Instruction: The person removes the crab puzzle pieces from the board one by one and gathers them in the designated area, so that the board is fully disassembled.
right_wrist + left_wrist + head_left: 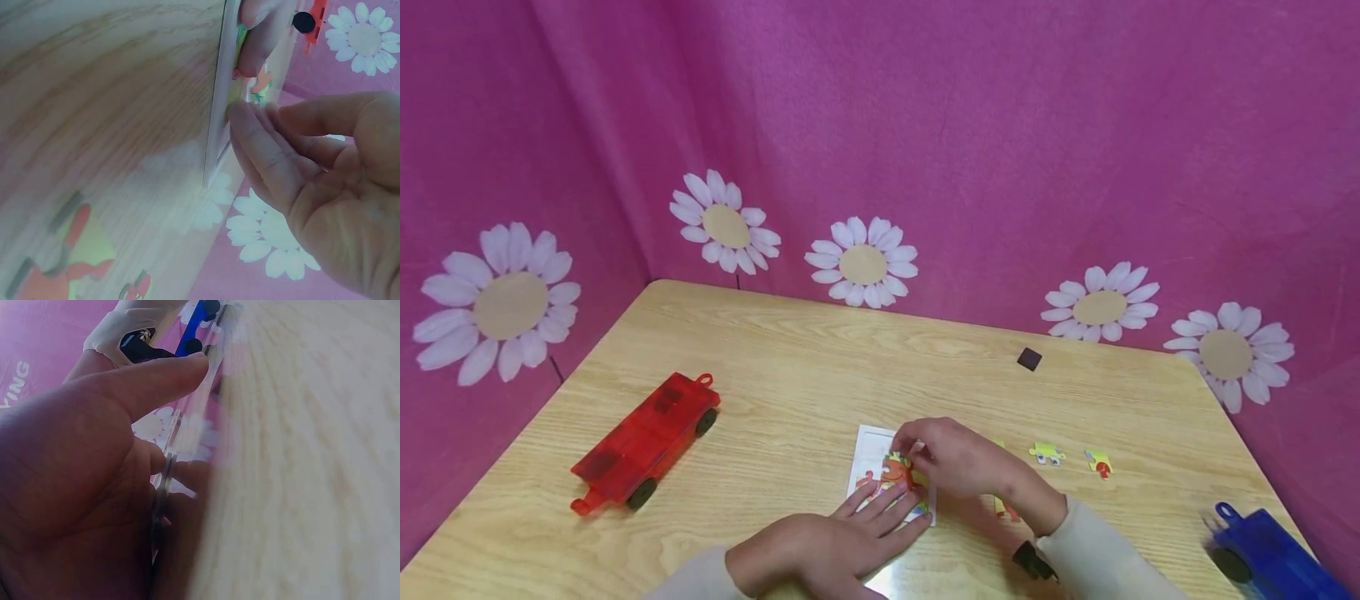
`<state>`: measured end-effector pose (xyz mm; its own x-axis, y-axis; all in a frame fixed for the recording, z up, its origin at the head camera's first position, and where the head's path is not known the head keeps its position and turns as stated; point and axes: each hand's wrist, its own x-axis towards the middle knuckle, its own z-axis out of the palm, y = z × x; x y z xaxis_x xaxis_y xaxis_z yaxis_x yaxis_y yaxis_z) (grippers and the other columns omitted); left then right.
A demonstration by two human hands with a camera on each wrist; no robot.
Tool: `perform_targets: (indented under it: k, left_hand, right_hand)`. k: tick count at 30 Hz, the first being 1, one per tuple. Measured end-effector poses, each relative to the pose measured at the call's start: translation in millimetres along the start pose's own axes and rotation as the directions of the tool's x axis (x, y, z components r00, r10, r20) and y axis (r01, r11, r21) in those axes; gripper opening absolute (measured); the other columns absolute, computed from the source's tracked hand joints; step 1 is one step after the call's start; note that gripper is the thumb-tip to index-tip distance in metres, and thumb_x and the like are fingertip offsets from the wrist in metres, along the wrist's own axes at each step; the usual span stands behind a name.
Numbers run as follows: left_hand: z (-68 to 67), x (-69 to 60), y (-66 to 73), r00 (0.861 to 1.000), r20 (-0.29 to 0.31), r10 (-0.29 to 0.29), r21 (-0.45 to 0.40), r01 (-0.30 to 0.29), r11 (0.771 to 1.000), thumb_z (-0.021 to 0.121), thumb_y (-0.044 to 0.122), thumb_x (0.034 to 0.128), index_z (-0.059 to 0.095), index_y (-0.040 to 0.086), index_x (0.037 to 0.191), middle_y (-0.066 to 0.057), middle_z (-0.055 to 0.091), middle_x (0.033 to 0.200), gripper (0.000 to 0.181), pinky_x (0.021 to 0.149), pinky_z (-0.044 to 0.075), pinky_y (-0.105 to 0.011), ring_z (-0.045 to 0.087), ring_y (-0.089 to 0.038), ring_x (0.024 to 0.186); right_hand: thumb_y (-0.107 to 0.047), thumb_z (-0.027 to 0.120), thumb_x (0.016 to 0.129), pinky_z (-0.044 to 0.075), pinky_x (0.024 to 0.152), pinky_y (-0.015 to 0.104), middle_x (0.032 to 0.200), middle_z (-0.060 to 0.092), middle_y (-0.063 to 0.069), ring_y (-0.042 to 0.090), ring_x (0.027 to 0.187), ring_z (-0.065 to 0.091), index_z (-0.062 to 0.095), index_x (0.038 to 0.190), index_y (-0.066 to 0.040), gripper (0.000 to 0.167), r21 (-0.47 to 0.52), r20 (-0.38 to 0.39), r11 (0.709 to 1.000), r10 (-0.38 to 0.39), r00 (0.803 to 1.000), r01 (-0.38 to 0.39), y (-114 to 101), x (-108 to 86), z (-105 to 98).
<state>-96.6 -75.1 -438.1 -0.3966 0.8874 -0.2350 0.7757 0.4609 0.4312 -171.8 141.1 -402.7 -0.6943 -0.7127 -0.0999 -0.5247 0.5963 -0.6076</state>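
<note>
A white-framed puzzle tray (867, 440) lies on the table with colourful orange and green pieces (895, 473) in it. The left hand (838, 550) rests flat over its lower part, fingers spread and straight; its palm and thumb fill the side of the left wrist view (75, 469). At the tray's upper right, the right hand (962, 462) bends over the pieces. In the right wrist view this hand (337, 175) touches the tray area with nearly straight fingertips, its thumb a little apart from them. The fingers hide part of the pieces.
Loose yellow puzzle pieces lie right of the tray, one with eyes (1047, 454), another with red (1099, 463), and more beside the right forearm. A red wheeled toy (647, 442) stands left, a blue one (1273, 554) at right. A black square (1029, 359) lies farther back.
</note>
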Motion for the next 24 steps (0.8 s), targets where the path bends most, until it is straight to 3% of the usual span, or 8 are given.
perform_targets:
  k: [6, 13, 17, 24]
  left_hand:
    - [0.1, -0.3, -0.9, 1.0, -0.002, 0.005, 0.009, -0.005, 1.0, 0.04, 0.064, 0.1037, 0.005, 0.013, 0.167, -0.013, -0.005, 0.172, 0.089, 0.122, -0.003, -0.056, -0.013, -0.027, 0.155]
    - [1.6, -0.6, -0.7, 1.0, -0.017, 0.024, 0.035, -0.023, 0.999, 0.04, 0.063, 0.1044, 0.005, 0.011, 0.167, -0.014, -0.004, 0.172, 0.088, 0.122, 0.0, -0.056, -0.01, -0.028, 0.156]
    - [0.9, -1.0, -0.9, 0.999, -0.017, 0.031, 0.005, -0.031, 1.0, 0.042, 0.062, 0.1044, 0.004, 0.011, 0.167, -0.014, -0.007, 0.171, 0.089, 0.121, -0.002, -0.057, -0.013, -0.028, 0.155]
    - [0.3, -0.6, 0.1, 1.0, -0.017, 0.02, 0.008, -0.02, 1.0, 0.042, 0.063, 0.104, 0.005, 0.012, 0.167, -0.014, -0.006, 0.172, 0.089, 0.121, -0.002, -0.057, -0.012, -0.027, 0.155]
  right_hand:
    - [0.006, 0.058, 0.097, 0.056, 0.083, 0.033, 0.102, 0.07, 0.001, 0.018, 0.096, 0.066, 0.069, 0.11, -0.005, 0.021, 0.036, 0.016, 0.999, 0.022, 1.0, -0.022, -1, 0.4, -1]
    - [-0.004, 0.065, 0.099, 0.053, 0.067, 0.027, 0.087, 0.068, -0.006, 0.009, 0.075, 0.062, 0.072, 0.097, -0.01, 0.01, 0.043, -0.048, 0.999, 0.008, 0.999, -0.006, 0, 5.3, -1]
    - [-0.01, 0.068, 0.1, 0.052, 0.064, 0.027, 0.079, 0.066, -0.008, 0.007, 0.071, 0.06, 0.07, 0.09, -0.015, 0.012, 0.054, -0.072, 0.998, -0.008, 0.997, 0.012, -2, 10.9, 0]
    - [-0.006, 0.061, 0.104, 0.05, 0.063, 0.027, 0.075, 0.062, -0.004, 0.005, 0.066, 0.055, 0.065, 0.095, -0.01, 0.01, 0.03, -0.073, 1.0, -0.005, 0.997, 0.007, 0, 12.1, 2]
